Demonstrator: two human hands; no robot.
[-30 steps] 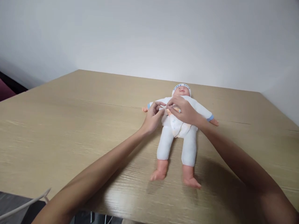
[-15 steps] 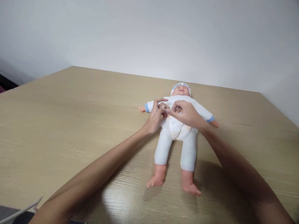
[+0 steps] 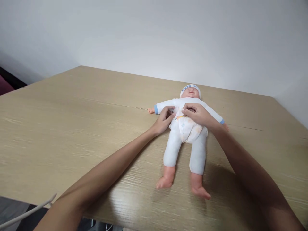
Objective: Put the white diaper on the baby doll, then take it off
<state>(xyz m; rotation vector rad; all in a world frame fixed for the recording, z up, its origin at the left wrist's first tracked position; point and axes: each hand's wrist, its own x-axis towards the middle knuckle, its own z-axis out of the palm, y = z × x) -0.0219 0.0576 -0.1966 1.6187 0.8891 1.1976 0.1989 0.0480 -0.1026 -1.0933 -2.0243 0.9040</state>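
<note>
A baby doll [image 3: 186,131] in white clothes with blue cuffs and a white cap lies on its back on the wooden table [image 3: 72,128], head toward the wall, bare feet toward me. A printed diaper [image 3: 189,128] sits around its hips. My left hand [image 3: 164,120] rests at the doll's waist on its left side as I see it, fingers curled and pinching the cloth there. My right hand [image 3: 198,115] lies over the doll's chest, fingers pressed together on the fabric at the waistband.
A white wall rises behind the table. A white cable [image 3: 26,213] runs below the table's near left edge. A dark red object [image 3: 6,86] shows at the far left.
Both hands have slid slightly lower on the doll's torso and now press flatter at its waist. The view has shifted a little, so the doll sits further right.
</note>
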